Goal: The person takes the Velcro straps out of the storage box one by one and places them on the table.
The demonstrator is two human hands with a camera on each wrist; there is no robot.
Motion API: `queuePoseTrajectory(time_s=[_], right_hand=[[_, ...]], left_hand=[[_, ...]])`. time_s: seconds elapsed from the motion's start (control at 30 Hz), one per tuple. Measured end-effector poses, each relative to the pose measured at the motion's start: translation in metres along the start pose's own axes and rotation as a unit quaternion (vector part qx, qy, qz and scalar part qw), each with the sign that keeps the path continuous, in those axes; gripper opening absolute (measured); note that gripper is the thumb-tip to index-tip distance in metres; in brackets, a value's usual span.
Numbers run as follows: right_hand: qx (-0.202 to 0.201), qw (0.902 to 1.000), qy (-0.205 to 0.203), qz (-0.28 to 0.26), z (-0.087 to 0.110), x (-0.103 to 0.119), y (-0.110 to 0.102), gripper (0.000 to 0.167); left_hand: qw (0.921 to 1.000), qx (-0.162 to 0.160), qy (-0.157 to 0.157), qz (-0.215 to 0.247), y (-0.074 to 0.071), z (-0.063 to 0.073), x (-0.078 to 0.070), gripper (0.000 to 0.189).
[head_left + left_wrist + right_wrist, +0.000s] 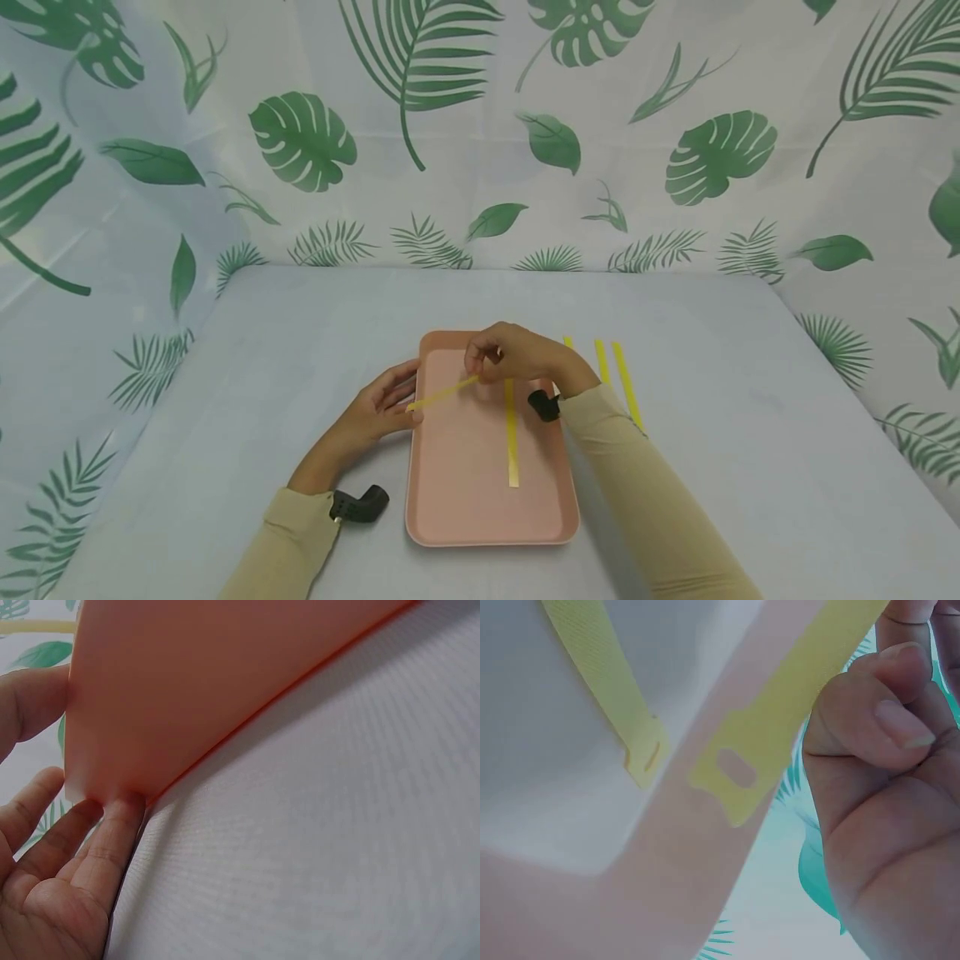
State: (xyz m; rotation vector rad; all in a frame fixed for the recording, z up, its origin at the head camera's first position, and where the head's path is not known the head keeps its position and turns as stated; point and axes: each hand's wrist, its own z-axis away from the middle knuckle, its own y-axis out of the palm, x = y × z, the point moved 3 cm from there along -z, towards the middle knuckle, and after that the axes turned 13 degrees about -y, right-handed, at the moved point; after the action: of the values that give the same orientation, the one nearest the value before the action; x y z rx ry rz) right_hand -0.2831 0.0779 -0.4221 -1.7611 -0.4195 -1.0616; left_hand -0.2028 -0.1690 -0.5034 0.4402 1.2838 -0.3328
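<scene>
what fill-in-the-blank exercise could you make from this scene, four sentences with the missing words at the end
In the head view, the person's left hand touches the pink, rectangular, round-cornered tray on its ____ (left or right) side. The right hand pinches a flat, narrow yellow strip; the number of other strips visible inside the tray is ____. On the pale cloth-covered table, the number of strips visible is ____. The leaves printed on the whitish backdrop cloth are coloured ____.
Missing words: left; one; three; green.

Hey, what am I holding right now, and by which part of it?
Your right hand pinches a yellow strap, near its end farther from your left hand, which touches the pink tray.
</scene>
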Motion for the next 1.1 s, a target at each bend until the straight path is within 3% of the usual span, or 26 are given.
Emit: queuePoseTrajectory(time_s=[0.63, 0.93, 1.1], right_hand=[[-0.041, 0.9988, 0.006, 0.028, 0.015, 0.007, -0.009, 0.008], [-0.068, 0.9966, 0.022, -0.041, 0.022, 0.010, -0.011, 0.006], [-0.078, 0.9958, 0.033, -0.035, 0.028, 0.013, -0.012, 0.007]], left_hand=[[1.0000, -0.003, -0.004, -0.005, 0.000, 0.001, 0.002, 0.085], [1.0000, 0.003, -0.008, -0.001, 0.000, 0.001, 0.001, 0.085], [1.0000, 0.005, -0.005, 0.001, 0.000, 0.002, 0.000, 0.085]])
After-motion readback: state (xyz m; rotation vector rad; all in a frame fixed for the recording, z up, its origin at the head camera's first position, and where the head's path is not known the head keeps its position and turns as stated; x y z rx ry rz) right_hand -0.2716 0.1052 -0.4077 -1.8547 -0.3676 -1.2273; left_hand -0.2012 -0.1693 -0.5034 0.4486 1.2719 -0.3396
